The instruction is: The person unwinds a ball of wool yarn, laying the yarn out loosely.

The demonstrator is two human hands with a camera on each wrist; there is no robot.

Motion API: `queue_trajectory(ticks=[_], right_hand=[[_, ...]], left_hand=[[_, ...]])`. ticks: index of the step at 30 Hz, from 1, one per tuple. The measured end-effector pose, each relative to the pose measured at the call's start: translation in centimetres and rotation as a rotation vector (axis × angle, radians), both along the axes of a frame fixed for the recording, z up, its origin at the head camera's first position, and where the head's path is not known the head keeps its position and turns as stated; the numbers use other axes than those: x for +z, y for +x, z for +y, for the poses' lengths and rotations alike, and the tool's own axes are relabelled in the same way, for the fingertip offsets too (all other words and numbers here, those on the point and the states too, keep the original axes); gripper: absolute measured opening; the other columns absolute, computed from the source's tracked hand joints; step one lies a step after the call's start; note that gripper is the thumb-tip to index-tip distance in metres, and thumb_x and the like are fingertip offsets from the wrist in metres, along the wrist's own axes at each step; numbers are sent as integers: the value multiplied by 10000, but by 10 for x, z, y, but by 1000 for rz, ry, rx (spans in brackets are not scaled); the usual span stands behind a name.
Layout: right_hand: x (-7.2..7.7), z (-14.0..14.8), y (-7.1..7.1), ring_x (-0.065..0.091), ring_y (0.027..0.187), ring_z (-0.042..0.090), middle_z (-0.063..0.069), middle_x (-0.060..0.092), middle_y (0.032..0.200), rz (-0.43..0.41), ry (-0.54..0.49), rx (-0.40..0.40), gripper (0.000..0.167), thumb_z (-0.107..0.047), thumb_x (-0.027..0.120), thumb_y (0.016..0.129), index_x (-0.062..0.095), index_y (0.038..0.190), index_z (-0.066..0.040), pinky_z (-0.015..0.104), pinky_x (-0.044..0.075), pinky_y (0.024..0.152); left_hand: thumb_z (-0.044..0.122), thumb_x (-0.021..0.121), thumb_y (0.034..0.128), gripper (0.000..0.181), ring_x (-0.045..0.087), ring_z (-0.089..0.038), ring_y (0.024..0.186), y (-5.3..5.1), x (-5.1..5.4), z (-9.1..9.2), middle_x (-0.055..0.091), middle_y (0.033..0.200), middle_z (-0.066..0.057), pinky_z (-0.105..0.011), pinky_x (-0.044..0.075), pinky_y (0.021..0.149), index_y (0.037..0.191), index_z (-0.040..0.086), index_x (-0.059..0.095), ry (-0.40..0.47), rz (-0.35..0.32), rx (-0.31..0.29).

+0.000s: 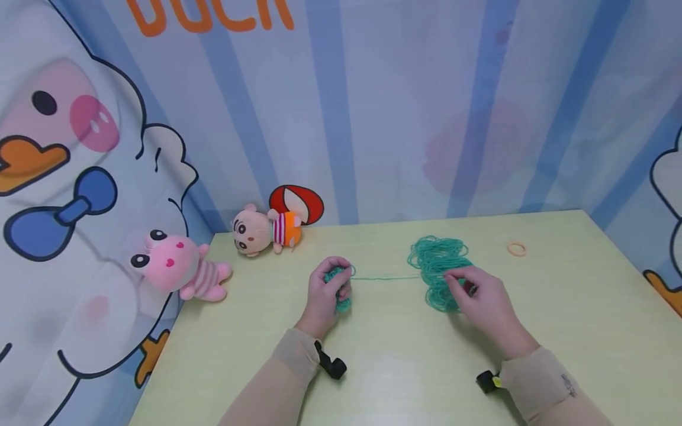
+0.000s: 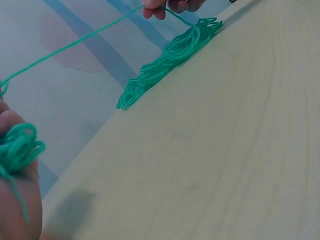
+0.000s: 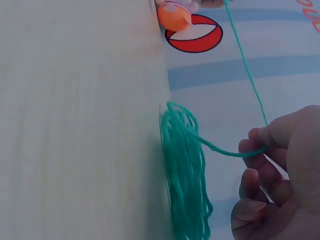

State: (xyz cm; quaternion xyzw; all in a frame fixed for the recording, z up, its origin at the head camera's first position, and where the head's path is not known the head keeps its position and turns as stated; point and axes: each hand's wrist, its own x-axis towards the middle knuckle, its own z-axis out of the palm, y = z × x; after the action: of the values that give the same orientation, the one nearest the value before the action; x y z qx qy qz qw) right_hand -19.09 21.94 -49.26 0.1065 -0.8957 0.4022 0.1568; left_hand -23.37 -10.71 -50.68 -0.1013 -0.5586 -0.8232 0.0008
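A loose heap of green yarn (image 1: 439, 260) lies on the table, right of the middle. My left hand (image 1: 323, 293) grips a small bundle of the same yarn (image 2: 19, 149), with loops poking out past the fingers. Over by the heap, my right hand (image 1: 487, 299) pinches a single strand (image 3: 227, 151) between thumb and forefinger, slightly above the table. From there the strand stretches taut across to the left hand, and its other side droops into the heap. The remaining right fingers are loosely bent. Part of the held bundle is hidden by the left fingers.
A pink plush toy (image 1: 186, 266) leans at the table's left edge. Near the back left lies another plush toy (image 1: 266, 229) in orange shorts. A peach-coloured ring (image 1: 516, 248) sits right of the heap. A printed cloth (image 1: 394, 118) hangs behind the table (image 1: 394, 367).
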Motion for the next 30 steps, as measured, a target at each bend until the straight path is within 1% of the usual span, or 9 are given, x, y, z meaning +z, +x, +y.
queue_trajectory(ticks=[7, 11, 13, 17, 19, 21, 25, 28, 30], right_hand=[[0, 33, -4, 591, 799, 156, 117, 775, 1110, -127, 57, -52, 283, -268, 665, 1103, 796, 1251, -65, 278, 495, 598], [0, 44, -6, 614, 842, 220, 190, 760, 1200, -216, 112, -88, 315, -268, 656, 1105, 788, 1267, -33, 315, 497, 656], [-1, 47, -6, 661, 889, 264, 217, 756, 1216, -255, 147, -99, 323, -263, 657, 1101, 790, 1264, -18, 371, 539, 700], [-1, 47, -7, 731, 993, 337, 245, 768, 1223, -303, 188, -104, 318, -249, 664, 1087, 796, 1240, -3, 503, 604, 809], [0, 44, -7, 742, 1008, 345, 239, 781, 1217, -317, 193, -103, 308, -240, 668, 1084, 794, 1238, -5, 530, 610, 838], [0, 42, -7, 742, 986, 328, 217, 796, 1184, -326, 188, -103, 287, -226, 672, 1080, 794, 1227, -13, 505, 608, 824], [-1, 40, -7, 725, 914, 259, 136, 791, 1055, -321, 187, -101, 268, -232, 672, 1079, 771, 1218, -25, 397, 559, 761], [0, 37, -6, 663, 836, 218, 108, 730, 1035, -286, 172, -99, 280, -258, 664, 1081, 731, 1236, -34, 344, 497, 712], [1, 34, -7, 609, 833, 215, 126, 700, 1104, -240, 163, -74, 299, -273, 684, 1073, 716, 1266, -46, 337, 471, 707]], left_hand=[[32, 632, 1050, 89, 401, -98, 556, -1, -1, -1, 572, 864, 22, -194, 351, 505, 1056, 117, 657, 13, 4, 29], [37, 641, 1033, 60, 415, -101, 565, -2, -1, 0, 584, 908, 10, -196, 367, 502, 1072, 83, 643, 18, 6, 49], [38, 648, 1030, 63, 417, -101, 571, -2, 0, 0, 580, 912, 5, -196, 371, 506, 1090, 49, 636, 24, 10, 57], [45, 657, 1029, 77, 438, -105, 594, -3, 1, 1, 591, 924, 7, -198, 392, 522, 1104, 47, 642, 16, 5, 62], [52, 664, 1037, 68, 456, -113, 612, -3, 1, 1, 602, 929, 7, -200, 415, 541, 1103, 66, 655, -2, -3, 61], [60, 670, 1043, 63, 476, -121, 628, -3, 0, 0, 613, 933, 8, -204, 438, 559, 1096, 92, 662, -21, -8, 57], [71, 679, 1048, 64, 502, -126, 641, -3, -1, 0, 617, 931, 15, -203, 463, 578, 1101, 104, 666, -40, -5, 51], [72, 684, 1048, 75, 510, -128, 647, -3, -3, -1, 619, 945, 18, -204, 469, 585, 1115, 98, 663, -46, 0, 40], [68, 682, 1053, 81, 512, -130, 651, -3, -3, -2, 624, 955, 15, -206, 470, 591, 1129, 86, 660, -52, 1, 34]])
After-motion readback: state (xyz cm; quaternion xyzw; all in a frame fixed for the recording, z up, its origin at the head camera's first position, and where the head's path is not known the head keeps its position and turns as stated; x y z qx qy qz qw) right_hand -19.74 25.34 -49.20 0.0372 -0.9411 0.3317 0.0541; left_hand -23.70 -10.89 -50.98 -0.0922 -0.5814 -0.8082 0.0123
